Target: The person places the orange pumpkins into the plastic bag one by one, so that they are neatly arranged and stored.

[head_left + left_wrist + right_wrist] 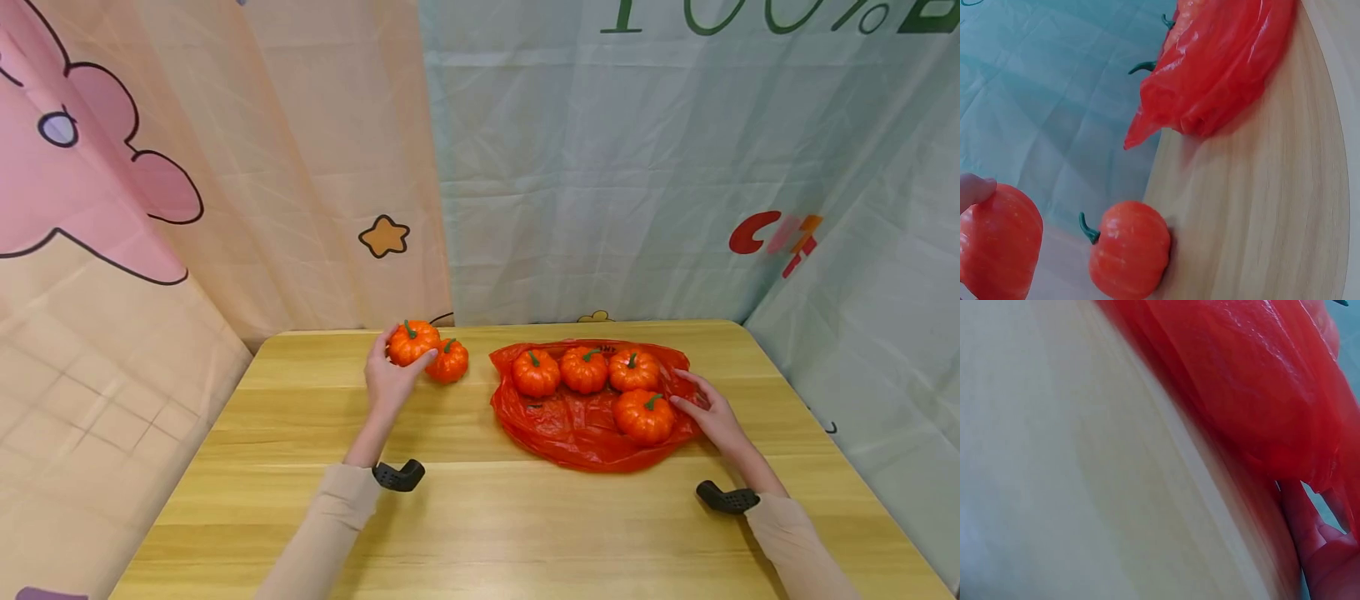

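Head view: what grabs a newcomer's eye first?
The red plastic bag spread mid-table, with four orange pumpkins sitting on it. The left hand grips a fifth pumpkin near the table's far edge, with a sixth pumpkin just right of it. The right hand rests at the bag's right edge.

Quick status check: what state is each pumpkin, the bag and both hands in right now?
Left hand: grips held pumpkin.
Second pumpkin: loose on table, beside the held one.
Four pumpkins: lying on red bag.
Red bag: flat, crumpled.
Right hand: on the bag's edge.
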The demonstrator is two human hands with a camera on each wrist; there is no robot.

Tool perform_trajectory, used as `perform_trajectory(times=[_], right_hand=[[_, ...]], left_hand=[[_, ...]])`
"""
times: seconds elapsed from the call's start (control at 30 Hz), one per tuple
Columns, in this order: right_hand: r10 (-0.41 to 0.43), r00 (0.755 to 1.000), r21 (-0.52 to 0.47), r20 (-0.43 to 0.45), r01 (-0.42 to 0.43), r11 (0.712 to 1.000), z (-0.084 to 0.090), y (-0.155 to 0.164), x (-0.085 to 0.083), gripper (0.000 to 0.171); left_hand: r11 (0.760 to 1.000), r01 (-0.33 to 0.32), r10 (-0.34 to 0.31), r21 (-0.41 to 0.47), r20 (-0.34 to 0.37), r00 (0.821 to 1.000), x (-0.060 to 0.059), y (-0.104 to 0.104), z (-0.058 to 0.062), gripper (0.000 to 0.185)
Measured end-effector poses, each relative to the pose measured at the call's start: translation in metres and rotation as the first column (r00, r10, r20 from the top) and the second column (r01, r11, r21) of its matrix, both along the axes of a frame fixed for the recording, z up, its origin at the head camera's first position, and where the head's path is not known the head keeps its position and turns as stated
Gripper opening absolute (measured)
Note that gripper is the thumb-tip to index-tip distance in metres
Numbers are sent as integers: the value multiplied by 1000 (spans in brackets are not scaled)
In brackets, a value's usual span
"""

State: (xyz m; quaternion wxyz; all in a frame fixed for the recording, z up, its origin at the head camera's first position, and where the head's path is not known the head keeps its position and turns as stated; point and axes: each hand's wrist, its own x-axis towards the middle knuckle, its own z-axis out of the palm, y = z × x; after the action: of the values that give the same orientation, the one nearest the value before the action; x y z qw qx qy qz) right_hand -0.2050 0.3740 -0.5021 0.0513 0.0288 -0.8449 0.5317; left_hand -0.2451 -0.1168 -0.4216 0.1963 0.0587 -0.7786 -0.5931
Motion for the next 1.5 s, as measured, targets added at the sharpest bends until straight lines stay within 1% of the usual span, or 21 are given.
perform_trajectory(times=[0.1,0.3,0.5,0.63,0.77,0.93,1.07,1.13,1.27,1.4,1.5], right_hand=[[-4,1000,3,6,4,1000,-1,1,0,59],[-5,1000,-12,13,6,1000,-3,2,0,59],[0,1000,-38,-3,0,999,-5,3,0,58],[1,1000,-49,-15,-2,999,-6,4,2,57],[-3,1000,-42,-27,2,999,-6,4,2,56],[-11,1000,-7,-11,11,1000,-2,2,0,58],[-10,1000,-5,-4,10,1000,-2,2,-1,58],[-11,1000,-3,-4,11,1000,-2,1,-1,58],[-10,1000,-5,-2,10,1000,-3,1,-1,58],[-13,1000,-15,13,13,1000,-2,0,1,59],[-8,1000,-18,19,8,1000,-2,-1,0,59]], left_hand=[[1000,10,-10,1,-41,999,3,9,6,76],[998,54,-55,-17,-80,995,6,28,11,73],[993,115,-116,-12,-125,985,7,50,11,70],[986,165,-165,-11,-137,977,8,67,8,70],[976,216,-218,-35,-120,969,10,89,6,72],[954,294,-298,-60,-89,950,14,118,5,72],[938,339,-344,-76,-62,937,17,137,6,71],[930,357,-362,-86,-49,931,18,145,5,70],[920,376,-382,-113,-43,923,20,159,0,70],[914,376,-385,-151,-38,922,24,170,-7,70],[907,387,-395,-169,-16,919,29,177,-13,70]])
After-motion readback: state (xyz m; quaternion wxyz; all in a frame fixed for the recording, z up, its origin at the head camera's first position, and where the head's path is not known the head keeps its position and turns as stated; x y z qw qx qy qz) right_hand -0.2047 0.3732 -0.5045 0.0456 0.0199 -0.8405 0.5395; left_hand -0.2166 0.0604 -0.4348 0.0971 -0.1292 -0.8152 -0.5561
